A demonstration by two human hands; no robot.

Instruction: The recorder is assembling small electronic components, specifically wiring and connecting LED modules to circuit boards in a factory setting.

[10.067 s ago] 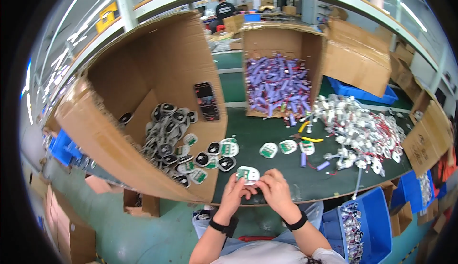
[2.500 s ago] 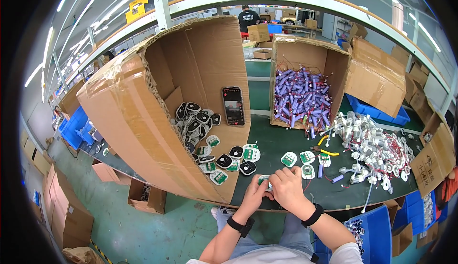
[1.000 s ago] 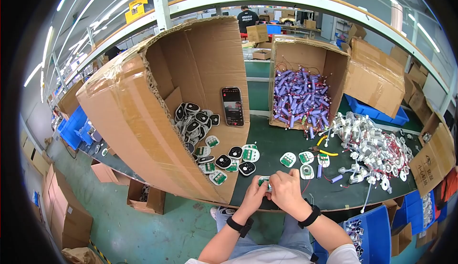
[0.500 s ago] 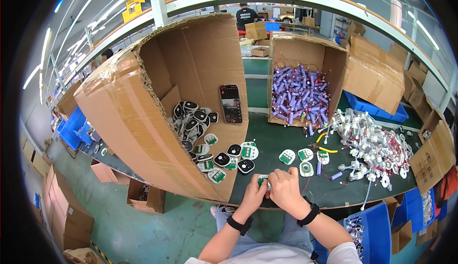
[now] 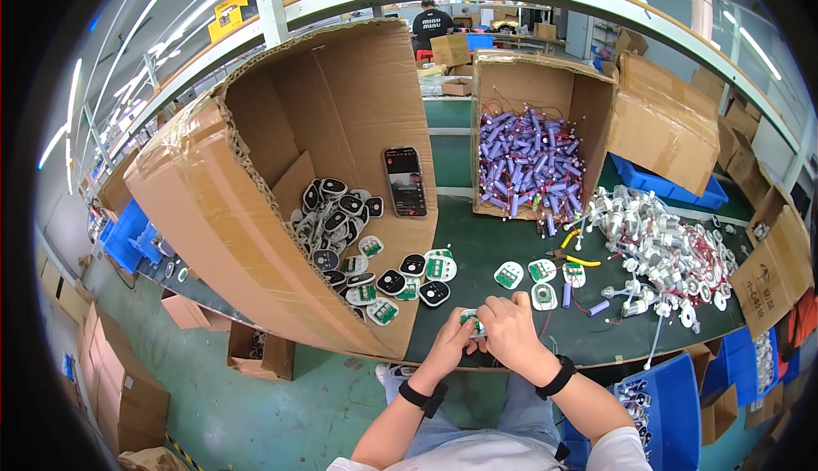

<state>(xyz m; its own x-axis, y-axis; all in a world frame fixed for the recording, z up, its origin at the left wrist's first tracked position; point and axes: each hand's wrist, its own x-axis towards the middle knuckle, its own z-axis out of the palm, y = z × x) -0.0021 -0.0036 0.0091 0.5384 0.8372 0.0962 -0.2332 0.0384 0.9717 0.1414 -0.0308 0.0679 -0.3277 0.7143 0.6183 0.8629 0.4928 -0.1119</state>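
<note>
Near the table's front edge, a small white housing with a green circuit board [image 5: 471,323] is held between both hands. My left hand [image 5: 445,345] grips its left side, thumb on the board. My right hand [image 5: 509,328] is closed at its right side; its fingertips are partly hidden. Just beyond lie several loose white housings with green boards [image 5: 509,276], one with a ring-shaped board [image 5: 544,296]. Beside them are purple cylindrical batteries [image 5: 599,308] with red wires and yellow-handled pliers [image 5: 579,260]. Black-and-white covers [image 5: 434,293] lie to the left.
A large cardboard box [image 5: 196,207] on its side holds piled covers and a phone [image 5: 405,183]. Another carton [image 5: 596,122] holds many purple batteries. At right are heaped white wired parts [image 5: 656,249]; a blue bin [image 5: 673,411] stands below the table edge. A person [image 5: 432,24] is far back.
The housing has tilted in my hands and more of its green board shows. My right hand has shifted slightly over it. The whole view has moved a little.
</note>
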